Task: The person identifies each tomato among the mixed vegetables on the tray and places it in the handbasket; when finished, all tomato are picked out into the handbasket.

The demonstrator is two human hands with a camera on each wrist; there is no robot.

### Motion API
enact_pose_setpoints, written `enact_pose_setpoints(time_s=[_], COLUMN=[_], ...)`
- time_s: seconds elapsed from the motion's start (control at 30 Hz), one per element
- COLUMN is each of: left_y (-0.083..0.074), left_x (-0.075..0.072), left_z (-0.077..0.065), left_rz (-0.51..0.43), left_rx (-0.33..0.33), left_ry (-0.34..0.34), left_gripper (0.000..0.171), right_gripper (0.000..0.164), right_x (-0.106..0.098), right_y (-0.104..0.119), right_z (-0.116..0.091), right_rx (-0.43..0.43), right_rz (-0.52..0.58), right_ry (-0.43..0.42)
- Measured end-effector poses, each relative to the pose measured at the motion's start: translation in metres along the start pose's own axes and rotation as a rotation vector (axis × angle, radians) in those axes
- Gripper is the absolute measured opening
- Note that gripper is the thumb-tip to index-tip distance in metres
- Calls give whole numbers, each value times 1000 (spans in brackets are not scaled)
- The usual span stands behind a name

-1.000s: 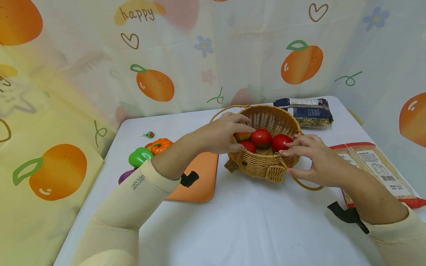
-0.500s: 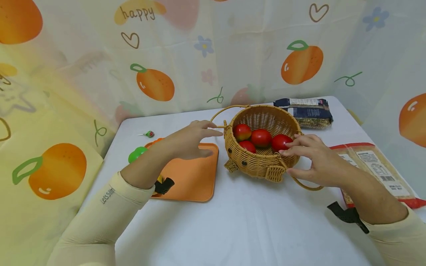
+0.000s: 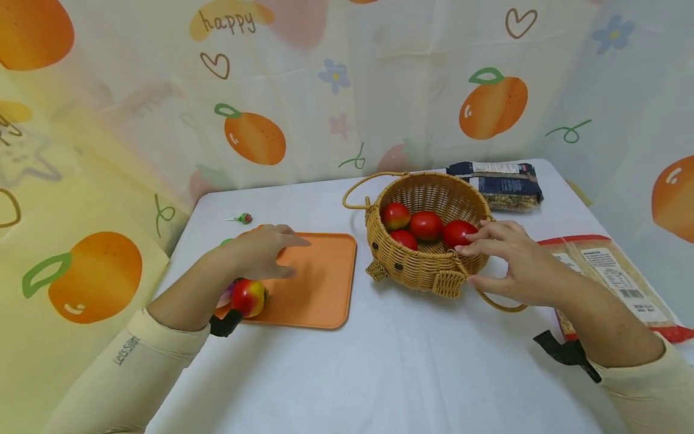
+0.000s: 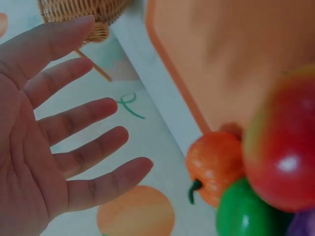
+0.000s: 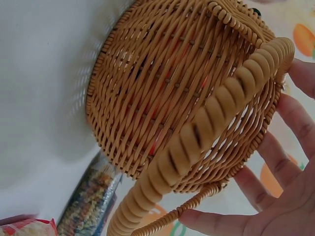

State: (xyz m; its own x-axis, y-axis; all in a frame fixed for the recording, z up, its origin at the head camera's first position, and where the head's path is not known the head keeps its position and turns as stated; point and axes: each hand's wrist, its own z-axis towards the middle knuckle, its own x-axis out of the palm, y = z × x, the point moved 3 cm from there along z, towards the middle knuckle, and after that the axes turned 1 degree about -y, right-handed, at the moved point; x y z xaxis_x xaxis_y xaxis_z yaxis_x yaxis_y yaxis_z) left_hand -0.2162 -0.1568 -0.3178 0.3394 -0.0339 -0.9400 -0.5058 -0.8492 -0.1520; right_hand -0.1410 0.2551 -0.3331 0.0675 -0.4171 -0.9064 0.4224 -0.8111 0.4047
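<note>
My left hand (image 3: 260,250) is over the left part of the orange tray (image 3: 325,271), fingers spread and holding nothing. Under its wrist is a red-and-yellow fruit (image 3: 248,298). In the left wrist view a small orange pumpkin (image 4: 214,164) and a green pepper (image 4: 251,211) lie beside that fruit; in the head view my hand mostly covers them. My right hand (image 3: 509,259) touches the near right rim of a wicker basket (image 3: 417,274) with loosely bent fingers, thumb apart. Several red fruits (image 3: 426,225) sit in the basket, whose wrapped handle (image 5: 197,137) crosses the right wrist view.
Behind the basket lies a dark-blue packet (image 3: 504,184). A red-edged bag (image 3: 623,283) is flat on the right side of the table, under my right forearm. A small round thing on a white stick (image 3: 245,218) lies at the back left. Printed cloth (image 3: 379,90) hangs behind the table.
My left hand has moved left from above the basket to over the tray, uncovering the basket's left fruits and the red-and-yellow fruit. My right hand stays at the rim.
</note>
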Motion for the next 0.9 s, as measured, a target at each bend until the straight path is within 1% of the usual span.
enact_pose_setpoints(time_s=[0.07,0.2,0.3,0.43,0.53,0.67,0.77,0.9], left_y=[7,16,22,29,33,36,37,38], left_x=[5,14,19,27,33,38,42,46], left_z=[-6,-18,-26,-33,-35,-37,-37,-38], left_rz=[3,-2,-24,-50,-56,-75,-55,-21], left_rx=[-17,-53,-59,-65,-94,-112,-96,-80], left_ry=[14,45,52,48,63,83,88,98], left_gripper=[58,57,56,55,54,46,37,31], right_gripper=[45,46,45,46,46,45,44,44], right_x=[0,0,0,-1,0,1,1,0], right_y=[0,0,1,0,-1,-1,-1,0], right_z=[0,0,-1,0,0,-2,-3,-2], right_rx=[-5,-10,-13,-2,-4,-30,-50,-46], right_rz=[2,10,5,-10,-15,-3,5,3], right_ry=[4,-16,-14,15,16,-25,-52,-33])
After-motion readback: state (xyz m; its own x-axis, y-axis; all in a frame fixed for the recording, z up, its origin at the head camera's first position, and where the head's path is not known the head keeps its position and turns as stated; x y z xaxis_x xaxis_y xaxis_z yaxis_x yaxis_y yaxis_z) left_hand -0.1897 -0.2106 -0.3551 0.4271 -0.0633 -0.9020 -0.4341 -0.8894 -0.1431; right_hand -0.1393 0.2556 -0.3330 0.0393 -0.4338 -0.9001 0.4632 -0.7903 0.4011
